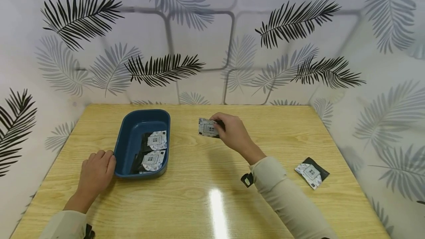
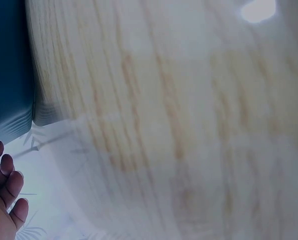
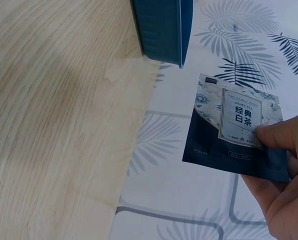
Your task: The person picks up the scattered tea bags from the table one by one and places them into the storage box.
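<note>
My right hand pinches a white tea sachet between thumb and fingers, raised over the table to the right of a blue bin. In the right wrist view the sachet shows its printed label, dark at one end and floral at the other. Inside the bin are two similar sachets, lying one in front of the other. Beside the bin's left front corner is my left hand, its fingers loosely bent against the outside; the left wrist view shows only several fingertips by the bin.
Another sachet lies on the wooden table, to the right of my right forearm. A leaf-patterned cloth rises behind the table's far edge and runs along both sides.
</note>
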`<state>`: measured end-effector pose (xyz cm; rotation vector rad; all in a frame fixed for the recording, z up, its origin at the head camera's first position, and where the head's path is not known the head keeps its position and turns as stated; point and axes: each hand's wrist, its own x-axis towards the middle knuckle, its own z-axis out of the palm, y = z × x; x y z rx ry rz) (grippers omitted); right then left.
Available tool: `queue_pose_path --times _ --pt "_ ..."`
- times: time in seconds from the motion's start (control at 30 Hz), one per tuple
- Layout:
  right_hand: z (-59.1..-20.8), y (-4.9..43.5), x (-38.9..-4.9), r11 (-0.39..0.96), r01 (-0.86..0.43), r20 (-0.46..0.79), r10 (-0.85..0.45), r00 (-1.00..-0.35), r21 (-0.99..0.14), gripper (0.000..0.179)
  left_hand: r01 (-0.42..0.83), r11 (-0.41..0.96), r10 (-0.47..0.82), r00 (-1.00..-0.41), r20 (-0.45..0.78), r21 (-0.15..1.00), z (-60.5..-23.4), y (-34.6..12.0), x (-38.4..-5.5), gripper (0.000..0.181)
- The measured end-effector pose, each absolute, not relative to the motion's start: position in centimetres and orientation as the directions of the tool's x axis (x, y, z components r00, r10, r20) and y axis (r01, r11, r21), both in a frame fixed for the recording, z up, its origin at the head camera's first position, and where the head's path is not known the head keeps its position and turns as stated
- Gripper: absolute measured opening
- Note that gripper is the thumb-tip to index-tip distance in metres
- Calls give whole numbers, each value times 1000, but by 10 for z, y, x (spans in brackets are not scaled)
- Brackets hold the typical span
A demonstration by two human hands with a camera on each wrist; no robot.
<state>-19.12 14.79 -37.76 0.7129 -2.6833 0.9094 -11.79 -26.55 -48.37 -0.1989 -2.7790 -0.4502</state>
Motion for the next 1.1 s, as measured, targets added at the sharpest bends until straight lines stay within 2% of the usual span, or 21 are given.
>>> queue_pose_path --times 0.4,1.1 --pt "-381 134 -194 638 -563 407 -392 -825 -526 16 184 943 86 -940 330 277 -484 -264 -119 24" --pt "-371 102 -197 609 -626 451 -439 -777 -487 18 196 943 89 -926 366 268 -487 -265 -119 22"
